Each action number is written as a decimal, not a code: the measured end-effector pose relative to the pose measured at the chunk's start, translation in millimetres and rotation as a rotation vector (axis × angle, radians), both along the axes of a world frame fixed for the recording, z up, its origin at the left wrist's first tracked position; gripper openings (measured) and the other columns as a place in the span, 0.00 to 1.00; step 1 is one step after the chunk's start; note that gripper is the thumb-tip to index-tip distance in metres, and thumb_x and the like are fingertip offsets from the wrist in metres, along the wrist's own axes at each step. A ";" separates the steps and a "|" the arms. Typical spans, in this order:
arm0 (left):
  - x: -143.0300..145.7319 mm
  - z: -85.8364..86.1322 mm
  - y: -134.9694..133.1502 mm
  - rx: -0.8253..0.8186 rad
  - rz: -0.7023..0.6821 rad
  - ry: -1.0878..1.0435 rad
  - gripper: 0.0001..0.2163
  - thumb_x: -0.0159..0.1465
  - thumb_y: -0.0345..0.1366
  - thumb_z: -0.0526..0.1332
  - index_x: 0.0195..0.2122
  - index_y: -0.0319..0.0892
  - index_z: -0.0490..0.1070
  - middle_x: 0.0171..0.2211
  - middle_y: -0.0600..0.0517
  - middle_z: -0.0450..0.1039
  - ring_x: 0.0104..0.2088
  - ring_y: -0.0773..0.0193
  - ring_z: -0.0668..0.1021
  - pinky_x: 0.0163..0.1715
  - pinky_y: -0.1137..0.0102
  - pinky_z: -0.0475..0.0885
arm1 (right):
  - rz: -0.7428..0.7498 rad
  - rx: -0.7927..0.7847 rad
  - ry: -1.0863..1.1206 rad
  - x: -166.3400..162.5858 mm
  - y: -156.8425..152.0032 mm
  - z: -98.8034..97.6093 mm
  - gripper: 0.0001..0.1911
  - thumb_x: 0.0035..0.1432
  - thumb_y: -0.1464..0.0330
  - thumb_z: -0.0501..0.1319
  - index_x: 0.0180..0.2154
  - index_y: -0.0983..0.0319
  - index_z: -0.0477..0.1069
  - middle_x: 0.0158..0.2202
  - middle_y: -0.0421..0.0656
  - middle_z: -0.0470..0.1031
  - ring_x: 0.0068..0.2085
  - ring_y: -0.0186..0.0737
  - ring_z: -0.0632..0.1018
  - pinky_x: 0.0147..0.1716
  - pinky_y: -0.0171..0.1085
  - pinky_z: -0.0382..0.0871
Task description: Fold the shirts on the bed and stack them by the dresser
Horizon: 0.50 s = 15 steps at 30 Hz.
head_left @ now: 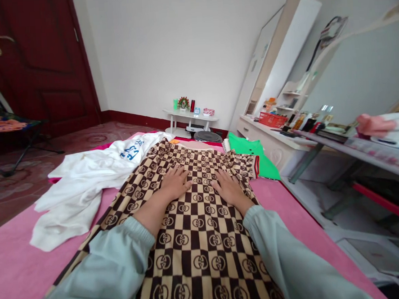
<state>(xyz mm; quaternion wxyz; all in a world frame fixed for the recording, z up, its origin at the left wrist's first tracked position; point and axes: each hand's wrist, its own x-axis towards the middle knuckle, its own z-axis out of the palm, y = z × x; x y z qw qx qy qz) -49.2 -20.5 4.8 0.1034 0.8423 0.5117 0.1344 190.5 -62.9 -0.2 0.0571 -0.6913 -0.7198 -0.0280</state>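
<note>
A brown and beige checkered short-sleeved garment [197, 222] lies spread over a pink bed cover [291, 216], its neckline toward the far end. My left hand [175, 182] rests flat on the upper left of the cloth with the fingers stretched forward. On the upper right, my right hand [229, 188] lies flat too, fingers apart. Neither one grips the fabric. Left of the garment is a crumpled white garment [96, 174] with blue lettering. Past the right sleeve, which has a red-edged cuff, lies a bright green cloth item [253, 150].
A low white table [190, 115] with small items stands against the far wall. On the right is a white dresser [269, 136] holding a red basket [272, 119] and several bottles, beside a mirror. A folding chair [12, 129] and a dark red door [38, 60] are on the left.
</note>
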 end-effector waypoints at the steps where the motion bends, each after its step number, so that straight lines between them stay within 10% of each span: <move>1: 1.6 2.0 -2.3 0.001 0.008 0.007 0.28 0.65 0.54 0.45 0.63 0.47 0.57 0.67 0.48 0.48 0.66 0.52 0.50 0.63 0.54 0.43 | -0.004 0.005 0.010 -0.2 -0.3 0.1 0.33 0.65 0.51 0.38 0.65 0.59 0.49 0.68 0.45 0.45 0.67 0.46 0.49 0.63 0.53 0.44; 15: 43.0 17.7 -54.0 -0.116 -0.237 0.096 0.43 0.55 0.68 0.47 0.67 0.50 0.45 0.69 0.50 0.34 0.67 0.49 0.41 0.63 0.51 0.38 | 0.036 0.050 0.133 7.4 -3.3 0.1 0.28 0.65 0.55 0.43 0.62 0.58 0.56 0.67 0.44 0.50 0.66 0.44 0.52 0.63 0.49 0.44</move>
